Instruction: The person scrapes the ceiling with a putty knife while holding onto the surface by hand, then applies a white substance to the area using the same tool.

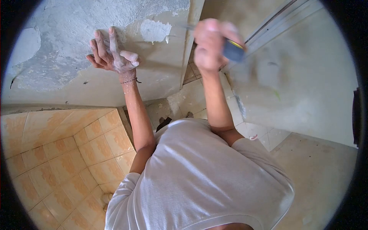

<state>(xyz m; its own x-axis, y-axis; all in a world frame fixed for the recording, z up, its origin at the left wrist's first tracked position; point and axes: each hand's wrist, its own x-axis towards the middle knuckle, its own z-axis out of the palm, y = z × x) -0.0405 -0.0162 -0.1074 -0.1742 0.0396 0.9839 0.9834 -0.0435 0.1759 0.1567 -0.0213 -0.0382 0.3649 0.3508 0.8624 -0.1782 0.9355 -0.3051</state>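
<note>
My left hand [114, 55], dusted white, rests against the wall [153, 57] with its fingers spread. Around it the wall's paint has come away, baring a rough blue-grey patch [73, 46]; a smaller pale patch [155, 30] lies to the right of the fingers. My right hand [210, 46] is raised at the wall's edge, closed round what looks like a scraper [234, 51]. Its dark handle with a yellow stripe sticks out on the right. A thin grey part, probably the blade, points left toward the wall, blurred by motion.
Orange-and-cream tiles [57, 168] cover the lower left area. A narrow opening with a tiled floor [191, 94] lies beyond the wall's edge. On the right stands a pale wall or panel [295, 76]. White dust marks the floor.
</note>
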